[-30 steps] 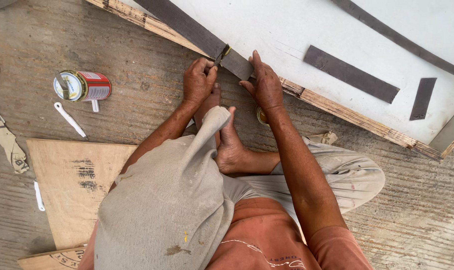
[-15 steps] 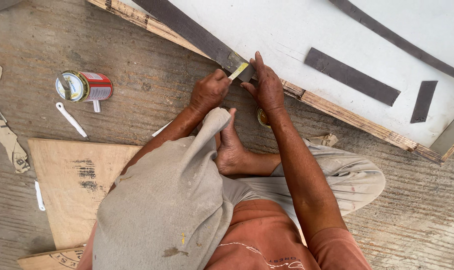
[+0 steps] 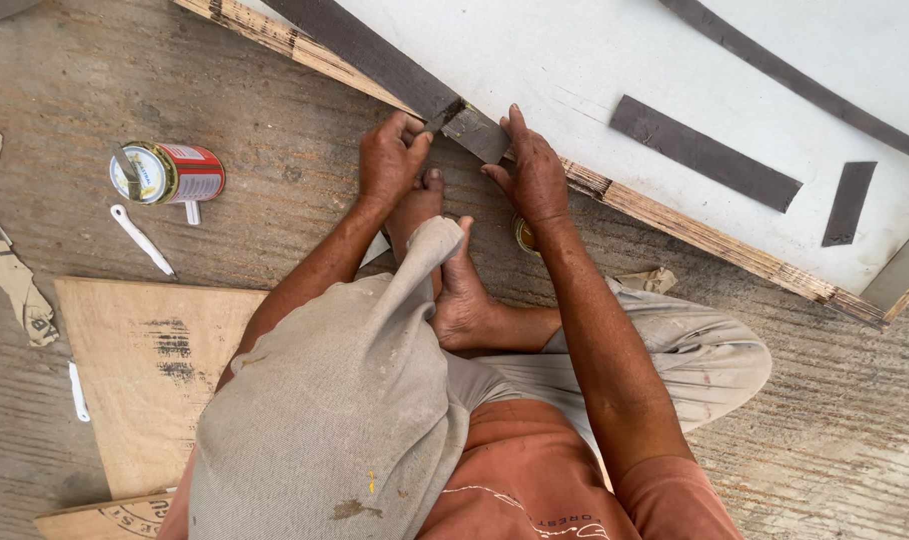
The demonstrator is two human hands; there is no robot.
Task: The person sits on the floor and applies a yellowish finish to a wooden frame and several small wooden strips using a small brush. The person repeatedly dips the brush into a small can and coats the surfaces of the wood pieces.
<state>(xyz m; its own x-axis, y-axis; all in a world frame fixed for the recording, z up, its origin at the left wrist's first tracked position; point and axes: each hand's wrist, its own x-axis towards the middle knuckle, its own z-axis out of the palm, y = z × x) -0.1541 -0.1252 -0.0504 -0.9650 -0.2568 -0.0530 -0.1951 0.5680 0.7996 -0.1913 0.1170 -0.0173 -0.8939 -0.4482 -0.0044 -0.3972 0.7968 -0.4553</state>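
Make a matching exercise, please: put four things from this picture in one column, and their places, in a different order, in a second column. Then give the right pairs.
Things:
1. tin can
2. white plastic tool
3. short dark strip
4. brown plywood sheet

Places:
A. on the white board, near its right end
B. flat on the floor, at the person's left side
C. lying on its side on the floor, upper left
D. on the floor just below the can

Pairs: 1-C, 2-D, 3-A, 4-B
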